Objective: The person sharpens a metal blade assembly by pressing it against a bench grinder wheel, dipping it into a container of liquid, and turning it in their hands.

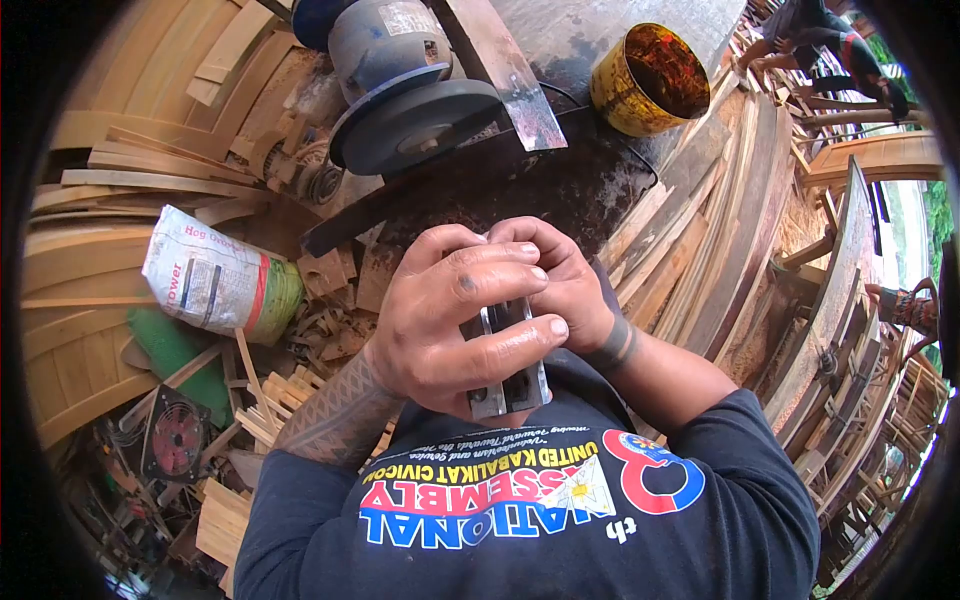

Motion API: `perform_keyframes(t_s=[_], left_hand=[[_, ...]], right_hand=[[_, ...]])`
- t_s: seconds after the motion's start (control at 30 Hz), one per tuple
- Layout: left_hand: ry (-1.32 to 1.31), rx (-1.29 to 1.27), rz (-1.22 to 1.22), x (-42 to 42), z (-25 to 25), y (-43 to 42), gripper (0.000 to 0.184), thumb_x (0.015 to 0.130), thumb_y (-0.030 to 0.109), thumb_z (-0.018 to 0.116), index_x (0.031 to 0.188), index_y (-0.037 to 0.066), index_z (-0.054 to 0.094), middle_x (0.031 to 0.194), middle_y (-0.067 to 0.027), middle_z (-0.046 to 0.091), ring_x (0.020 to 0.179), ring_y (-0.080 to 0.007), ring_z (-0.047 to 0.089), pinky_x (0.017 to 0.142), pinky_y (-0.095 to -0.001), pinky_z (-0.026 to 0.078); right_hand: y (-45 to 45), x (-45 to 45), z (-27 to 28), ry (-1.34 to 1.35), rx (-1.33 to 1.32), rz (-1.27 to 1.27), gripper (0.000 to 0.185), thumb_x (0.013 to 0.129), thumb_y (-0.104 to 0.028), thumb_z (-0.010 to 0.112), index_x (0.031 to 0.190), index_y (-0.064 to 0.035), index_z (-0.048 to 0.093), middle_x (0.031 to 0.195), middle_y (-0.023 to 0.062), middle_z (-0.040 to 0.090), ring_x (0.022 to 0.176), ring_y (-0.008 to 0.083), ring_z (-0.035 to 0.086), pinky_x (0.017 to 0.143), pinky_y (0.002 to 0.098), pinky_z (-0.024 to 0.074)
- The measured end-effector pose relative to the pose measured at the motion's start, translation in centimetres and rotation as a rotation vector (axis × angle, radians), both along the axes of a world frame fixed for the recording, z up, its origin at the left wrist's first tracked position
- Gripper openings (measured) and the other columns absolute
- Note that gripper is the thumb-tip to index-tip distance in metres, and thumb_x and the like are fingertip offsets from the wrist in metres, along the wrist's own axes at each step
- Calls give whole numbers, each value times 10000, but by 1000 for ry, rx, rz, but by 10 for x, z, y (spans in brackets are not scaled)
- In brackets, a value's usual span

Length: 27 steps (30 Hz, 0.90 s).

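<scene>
Close to my chest, a metal piece (508, 345) with shiny parallel edges is held in both hands. My left hand (465, 320) wraps over it with bent fingers, hiding much of it. Behind and to the right, my right hand (570, 285) is closed around its far end, and the two hands touch. Beyond them stands a bench grinder (390, 50) with a grey wheel (420, 125). A yellow can (650, 80) stained dark red inside stands on the worktable (590, 35).
A white and green sack (215, 275) and a fan (175, 437) lie among wood scraps at the left. Long wooden strips (700, 230) are stacked at the right. Another person (830, 35) is at the far upper right.
</scene>
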<state>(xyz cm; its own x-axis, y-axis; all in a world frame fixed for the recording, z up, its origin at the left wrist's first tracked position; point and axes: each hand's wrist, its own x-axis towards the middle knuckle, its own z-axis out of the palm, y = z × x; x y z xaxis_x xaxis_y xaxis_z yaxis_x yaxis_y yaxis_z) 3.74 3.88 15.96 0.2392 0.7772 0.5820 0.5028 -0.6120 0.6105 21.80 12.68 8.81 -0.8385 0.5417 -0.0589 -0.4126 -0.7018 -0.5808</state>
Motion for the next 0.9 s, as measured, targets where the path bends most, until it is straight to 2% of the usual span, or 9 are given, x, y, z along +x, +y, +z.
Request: perform_keyframes(t_s=[0.27, 0.4, 0.47, 0.53, 0.6, 0.67, 0.73, 0.8, 0.9], left_hand=[[28, 41, 85, 2, -1, 2, 689, 750, 444, 979, 1307, 167, 683, 1350, -163, 631, 1299, -423, 681, 1063, -599, 479], [-22, 134, 254, 14, -7, 16, 658, 708, 464, 980, 1248, 174, 740, 1306, -129, 673, 1252, -408, 700, 1096, -589, 457], [-72, 126, 264, 16, -12, 24, 748, 718, 491, 994, 1321, 166, 694, 1348, -145, 645, 1354, -446, 626, 1116, -616, 450], [-139, 89, 293, 21, -11, 30, 788, 719, 511, 996, 1349, 165, 676, 1359, -151, 631, 1387, -456, 593, 1116, -620, 451], [-85, 40, 240, 16, -8, 29, 865, 713, 484, 1019, 1382, 129, 601, 1341, -194, 611, 1406, -501, 551, 1111, -643, 477], [-41, 21, 216, 12, -8, 28, 849, 708, 462, 1016, 1372, 118, 614, 1331, -191, 617, 1387, -494, 562, 1107, -632, 480], [-1, -30, 226, 13, -9, 26, 704, 728, 400, 992, 1286, 103, 680, 1301, -172, 636, 1347, -475, 585, 1104, -601, 480], [48, -72, 234, 15, -19, 23, 626, 739, 375, 979, 1235, 102, 711, 1287, -163, 644, 1330, -465, 595, 1104, -587, 480], [56, -177, 221, 19, -31, 18, 465, 771, 324, 939, 1132, 99, 752, 1234, -129, 673, 1318, -420, 612, 1105, -563, 479]], right_hand=[[1, 0, -2, 105, -144, 18, 408, 987, -38, 806, 1347, -66, 616, 1251, 52, 686, 1189, 167, 685, 1021, 347, 591], [15, 7, 16, 132, -276, 0, 328, 1039, -20, 674, 1345, -68, 567, 1278, 80, 642, 1177, 227, 703, 1009, 413, 627], [35, 14, 22, 88, -195, -89, 330, 1002, 7, 593, 1323, -59, 557, 1285, 120, 628, 1177, 306, 727, 979, 478, 649], [77, 23, 35, 161, 59, -184, 331, 992, -33, 600, 1319, -43, 554, 1292, 150, 637, 1125, 326, 750, 957, 471, 650], [136, 47, 60, -5, 227, -323, 322, 979, -59, 589, 1300, -36, 569, 1242, 174, 689, 1043, 323, 772, 903, 426, 651], [198, 64, 86, -401, 547, -600, 279, 993, -76, 545, 1249, -13, 637, 1143, 181, 753, 977, 301, 786, 851, 369, 634], [264, 73, 94, -912, 1118, -712, 288, 997, -104, 525, 1192, -2, 711, 1045, 207, 796, 959, 312, 792, 843, 373, 618], [303, 66, 93, -1221, 1490, -742, 314, 983, -121, 541, 1194, -15, 748, 1037, 257, 797, 997, 367, 790, 896, 420, 608], [353, 48, 46, -1473, 1629, -361, 313, 966, -121, 567, 1202, -51, 761, 1099, 264, 785, 1084, 424, 766, 972, 484, 599]])
